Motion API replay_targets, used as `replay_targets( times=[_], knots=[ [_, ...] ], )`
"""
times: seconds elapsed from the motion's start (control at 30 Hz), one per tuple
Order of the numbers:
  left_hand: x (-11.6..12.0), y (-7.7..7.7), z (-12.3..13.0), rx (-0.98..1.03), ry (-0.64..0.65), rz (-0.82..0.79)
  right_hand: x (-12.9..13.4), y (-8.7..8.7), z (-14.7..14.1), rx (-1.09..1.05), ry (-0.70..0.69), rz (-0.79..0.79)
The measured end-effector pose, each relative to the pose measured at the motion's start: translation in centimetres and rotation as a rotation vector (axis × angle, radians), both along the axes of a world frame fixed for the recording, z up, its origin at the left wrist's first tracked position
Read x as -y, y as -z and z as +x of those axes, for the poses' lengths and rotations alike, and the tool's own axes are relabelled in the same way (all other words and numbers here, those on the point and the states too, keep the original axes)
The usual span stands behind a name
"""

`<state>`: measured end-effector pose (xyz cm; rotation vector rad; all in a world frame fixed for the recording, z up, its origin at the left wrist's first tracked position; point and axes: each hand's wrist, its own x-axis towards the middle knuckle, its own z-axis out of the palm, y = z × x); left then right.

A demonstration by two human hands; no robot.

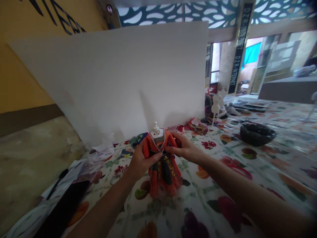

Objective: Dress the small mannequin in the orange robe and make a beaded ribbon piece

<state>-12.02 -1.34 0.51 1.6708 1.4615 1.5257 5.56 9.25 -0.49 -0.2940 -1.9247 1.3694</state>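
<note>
A small orange doll dress (154,147) with pearl-like trim at the neckline and waist and a dark, gold-patterned front panel hangs on a white miniature mannequin (156,128), whose top knob shows above the collar. My left hand (139,162) grips the dress from the left side, its thumb lying at the waist. From the right, my right hand (184,147) pinches the dress near the waist trim and sleeve. Both hands are closed on the cloth. The mannequin's lower part is hidden under the skirt.
A white board (138,79) stands behind the dress. Fabric scraps (198,126) lie at its foot. To the right are white mannequins (216,105) and a black bowl (257,134). A black flat object (65,206) and a pen-like black item (57,183) lie left on the fruit-print tablecloth (210,185).
</note>
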Motion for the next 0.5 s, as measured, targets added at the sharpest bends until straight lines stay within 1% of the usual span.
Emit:
replay_targets(
  times=[0.07, 0.13, 0.2, 0.27, 0.33, 0.4, 0.43, 0.5],
  knots=[
    [0.5, 0.3, 0.0, 0.011, -0.009, 0.001, 0.1, -0.2, 0.2, 0.02, 0.03, 0.071],
    [1.4, 0.7, 0.0, 0.016, -0.035, 0.003, 0.3, -0.8, 0.7, 0.062, -0.005, 0.15],
    [2.7, 1.3, 0.0, -0.01, -0.059, 0.003, 0.5, -2.1, 1.6, 0.126, -0.093, 0.239],
    [4.3, 1.7, 0.2, -0.084, -0.064, 0.027, 0.8, -3.8, 3.0, 0.206, -0.165, 0.334],
    [5.9, 1.9, 0.5, -0.209, -0.036, 0.115, 1.3, -5.7, 4.5, 0.301, -0.249, 0.356],
    [7.3, 2.0, 1.0, -0.35, 0.019, 0.259, 2.1, -7.2, 6.1, 0.363, -0.348, 0.374],
    [7.9, 2.0, 1.3, -0.414, 0.053, 0.328, 2.6, -7.6, 6.8, 0.421, -0.376, 0.355],
    [8.7, 2.0, 1.9, -0.503, 0.115, 0.43, 3.6, -7.8, 8.0, 0.508, -0.445, 0.311]
  ],
)
